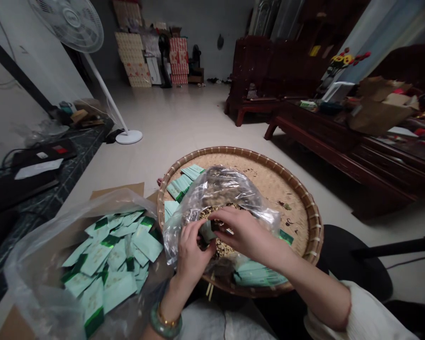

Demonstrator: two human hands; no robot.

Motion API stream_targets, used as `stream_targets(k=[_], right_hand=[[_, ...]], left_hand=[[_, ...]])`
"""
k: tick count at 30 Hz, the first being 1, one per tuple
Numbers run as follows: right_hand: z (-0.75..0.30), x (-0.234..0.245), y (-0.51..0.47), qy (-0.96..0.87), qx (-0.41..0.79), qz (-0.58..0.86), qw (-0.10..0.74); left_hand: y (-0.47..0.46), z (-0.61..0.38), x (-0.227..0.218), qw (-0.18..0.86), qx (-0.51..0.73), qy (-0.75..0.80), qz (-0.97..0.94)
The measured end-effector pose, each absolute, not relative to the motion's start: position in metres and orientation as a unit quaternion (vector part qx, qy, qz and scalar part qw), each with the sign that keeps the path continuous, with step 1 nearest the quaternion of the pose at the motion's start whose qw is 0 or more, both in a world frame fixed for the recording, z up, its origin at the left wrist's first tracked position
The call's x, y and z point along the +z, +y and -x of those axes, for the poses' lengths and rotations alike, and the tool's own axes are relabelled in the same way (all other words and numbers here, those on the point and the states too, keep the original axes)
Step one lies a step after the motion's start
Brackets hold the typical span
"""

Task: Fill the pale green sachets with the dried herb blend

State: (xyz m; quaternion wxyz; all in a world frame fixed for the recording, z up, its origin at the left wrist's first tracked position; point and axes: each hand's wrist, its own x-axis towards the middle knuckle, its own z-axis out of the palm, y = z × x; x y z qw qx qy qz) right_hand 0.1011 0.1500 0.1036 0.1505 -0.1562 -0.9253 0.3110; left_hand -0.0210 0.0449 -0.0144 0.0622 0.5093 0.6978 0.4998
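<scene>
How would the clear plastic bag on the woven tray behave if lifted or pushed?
The clear plastic bag would probably sag, since its film looks thin and creased. The loose bits inside might shift or spill through its opening. Spread wide on the woven tray, it seems unlikely to roll.

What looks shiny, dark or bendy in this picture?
All in the head view: pale glare streaks the clear bag on the woven tray; the dark wooden table sits in dim light; the white fan leans, probably from lens stretching; the outer edges look smeary.
</scene>
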Motion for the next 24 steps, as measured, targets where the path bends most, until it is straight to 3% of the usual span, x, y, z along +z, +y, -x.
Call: stream_targets(k=[8, 12, 18, 21, 24], right_hand=[[-0.108, 0.113, 0.144, -0.899, 0.376, 0.163, 0.156], [-0.115, 0.11, 0.146, -0.895, 0.36, 0.175, 0.194], [-0.122, 0.084, 0.134, -0.935, 0.285, 0.151, 0.151], [-0.124, 0.068, 0.132, -0.95, 0.233, 0.158, 0.132], [-0.127, 0.064, 0.139, -0.938, 0.269, 0.148, 0.16]], left_hand=[[0.044, 0.022, -0.017, 0.038, 0.497, 0.712, -0.495], [0.043, 0.023, -0.015, 0.036, 0.498, 0.706, -0.502], [0.041, 0.019, -0.017, 0.02, 0.529, 0.679, -0.509], [0.041, 0.018, -0.017, 0.043, 0.52, 0.674, -0.523], [0.041, 0.023, -0.015, 0.091, 0.501, 0.679, -0.529]])
